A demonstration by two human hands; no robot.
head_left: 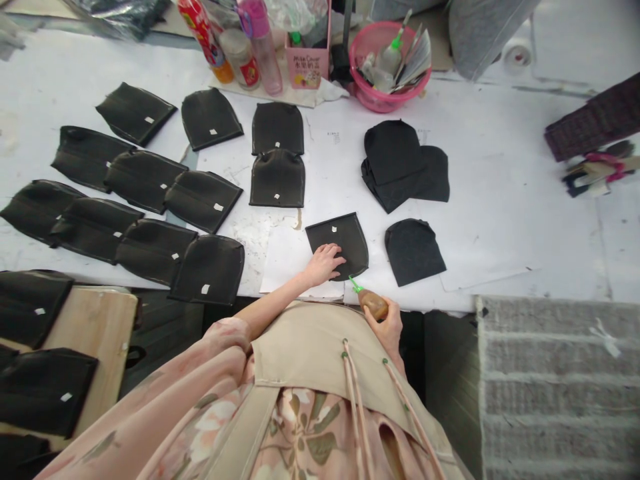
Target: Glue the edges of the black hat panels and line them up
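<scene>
Under my left hand lies a black fabric piece with a small white tag near its straight far edge. The fingers of that hand are spread flat on it. My right hand is wrapped around a squeeze bottle of brownish liquid, probably glue. The bottle's green nozzle tip meets the curved near edge of the piece. Just to the right lies another black piece, flat and with no tag showing. Farther back is a loose stack of black pieces.
Several tagged black pieces spread over the white table to the left, some overlapping. More lie on a wooden board at lower left. Along the back stand a red bottle, a purple-lidded bottle, a pink box and a pink basket.
</scene>
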